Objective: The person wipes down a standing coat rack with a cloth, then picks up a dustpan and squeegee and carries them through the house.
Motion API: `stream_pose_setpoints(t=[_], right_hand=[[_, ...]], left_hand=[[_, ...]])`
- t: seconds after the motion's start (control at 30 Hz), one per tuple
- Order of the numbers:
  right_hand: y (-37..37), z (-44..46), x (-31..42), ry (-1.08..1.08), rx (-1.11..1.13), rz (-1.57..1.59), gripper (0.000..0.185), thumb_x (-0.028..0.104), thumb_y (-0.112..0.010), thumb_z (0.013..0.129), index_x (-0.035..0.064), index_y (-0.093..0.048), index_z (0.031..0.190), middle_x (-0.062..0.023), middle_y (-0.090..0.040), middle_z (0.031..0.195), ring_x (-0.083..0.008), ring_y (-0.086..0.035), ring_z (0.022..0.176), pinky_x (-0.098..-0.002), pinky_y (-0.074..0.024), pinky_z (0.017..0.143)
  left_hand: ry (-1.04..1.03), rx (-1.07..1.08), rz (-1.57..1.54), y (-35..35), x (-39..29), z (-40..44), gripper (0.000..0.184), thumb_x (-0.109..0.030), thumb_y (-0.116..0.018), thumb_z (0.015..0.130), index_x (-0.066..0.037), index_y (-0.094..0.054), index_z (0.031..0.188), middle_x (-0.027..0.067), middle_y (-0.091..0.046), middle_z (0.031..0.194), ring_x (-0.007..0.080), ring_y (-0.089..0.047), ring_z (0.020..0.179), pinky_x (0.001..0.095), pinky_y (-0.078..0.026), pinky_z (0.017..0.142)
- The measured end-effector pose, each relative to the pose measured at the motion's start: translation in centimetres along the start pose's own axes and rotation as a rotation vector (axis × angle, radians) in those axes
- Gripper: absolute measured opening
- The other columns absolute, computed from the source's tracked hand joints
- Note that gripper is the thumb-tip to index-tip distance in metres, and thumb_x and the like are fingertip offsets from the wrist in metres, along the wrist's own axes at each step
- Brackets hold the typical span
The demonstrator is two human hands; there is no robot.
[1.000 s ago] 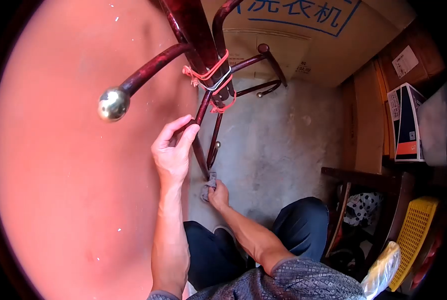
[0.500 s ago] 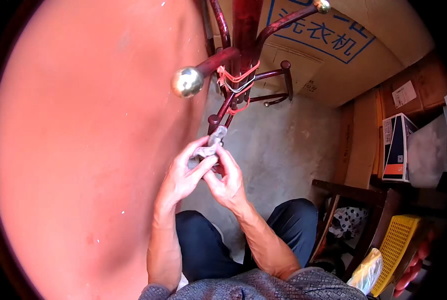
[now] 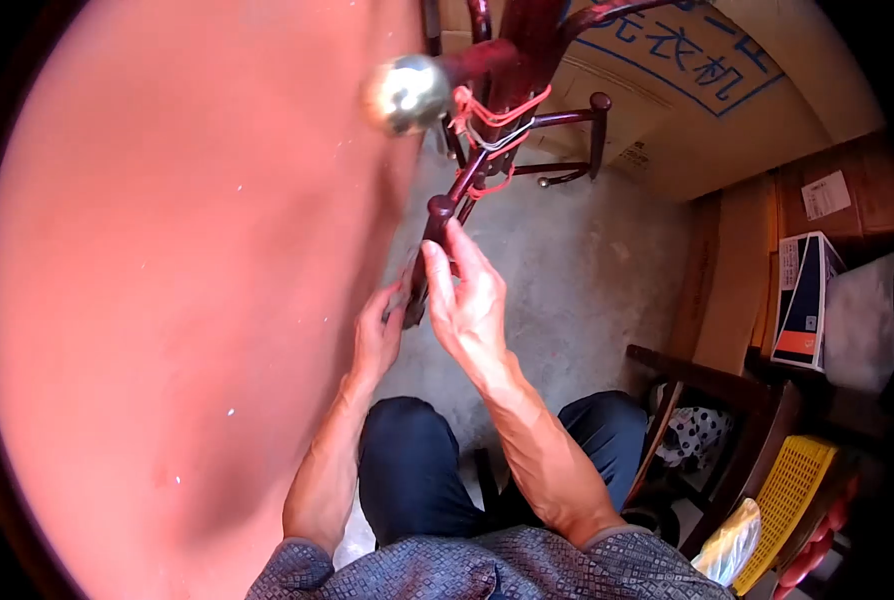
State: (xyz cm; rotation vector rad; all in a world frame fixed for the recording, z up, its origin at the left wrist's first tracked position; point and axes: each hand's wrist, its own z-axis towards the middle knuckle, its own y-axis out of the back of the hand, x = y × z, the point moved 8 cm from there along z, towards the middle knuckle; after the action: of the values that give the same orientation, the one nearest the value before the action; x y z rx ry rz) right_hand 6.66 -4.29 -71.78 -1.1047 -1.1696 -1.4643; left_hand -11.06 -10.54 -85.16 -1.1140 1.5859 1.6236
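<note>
A dark red metal stand (image 3: 527, 65), like a coat rack, rises ahead of me with a shiny ball (image 3: 407, 94) on one arm. Orange and white cords (image 3: 495, 137) are tied around its post. My right hand (image 3: 475, 308) is closed, thumb and fingers at the near leg (image 3: 439, 222) just under its round knob. Lower down on the left side of that leg is my left hand (image 3: 375, 335), its fingers bent around a bit of grey cloth (image 3: 407, 274) against the leg. Most of the cloth is hidden by the fingers and the leg.
A reddish-pink wall (image 3: 187, 300) runs close along my left. Behind the stand leans a large cardboard box (image 3: 647, 90) with blue lettering. To the right are a dark wooden chair (image 3: 757, 440), a yellow basket (image 3: 789, 500) and a dark blue and white box (image 3: 805, 300).
Both hands were together on the grey cloth in front of the leg. Now they are apart: the right is higher on the leg, the left beside it with the cloth. The view has shifted slightly.
</note>
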Motion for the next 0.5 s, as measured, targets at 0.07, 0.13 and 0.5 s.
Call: stream_pose_setpoints(t=[0.07,0.13,0.5], right_hand=[[-0.4,0.5,-0.3,0.013,0.019,-0.118,0.035,0.015,-0.066,0.104,-0.0001,-0.064,0.135,-0.0132,-0.072,0.097,-0.0178,-0.070,0.081,-0.0324,-0.0573,0.072],[-0.4,0.3,-0.2,0.028,-0.019,-0.058,0.032,0.011,-0.066,0.101,0.0001,-0.065,0.131,-0.0215,-0.070,0.097,-0.0389,-0.068,0.084,-0.0435,-0.0545,0.075],[-1.2,-11.3,-18.7,-0.456,0.101,0.028,0.068,0.030,-0.076,0.097,0.0023,-0.049,0.153,-0.0184,-0.061,0.143,-0.0266,-0.060,0.129,-0.0391,-0.0487,0.108]], left_hand=[[0.138,0.068,-0.134,-2.6,8.6,-1.6,0.034,-0.002,-0.058,0.102,0.002,-0.061,0.135,0.0224,-0.070,0.127,0.0308,-0.068,0.121,0.0392,-0.052,0.101],[0.130,0.122,-0.088,-3.6,10.9,-1.9,0.034,-0.004,-0.057,0.103,0.001,-0.059,0.137,0.0234,-0.071,0.124,0.0315,-0.069,0.118,0.0393,-0.053,0.099],[0.806,0.391,-0.413,-3.2,9.9,-6.0,0.037,-0.023,-0.056,0.109,0.003,-0.060,0.136,0.0132,-0.073,0.120,0.0229,-0.071,0.107,0.0339,-0.055,0.090]])
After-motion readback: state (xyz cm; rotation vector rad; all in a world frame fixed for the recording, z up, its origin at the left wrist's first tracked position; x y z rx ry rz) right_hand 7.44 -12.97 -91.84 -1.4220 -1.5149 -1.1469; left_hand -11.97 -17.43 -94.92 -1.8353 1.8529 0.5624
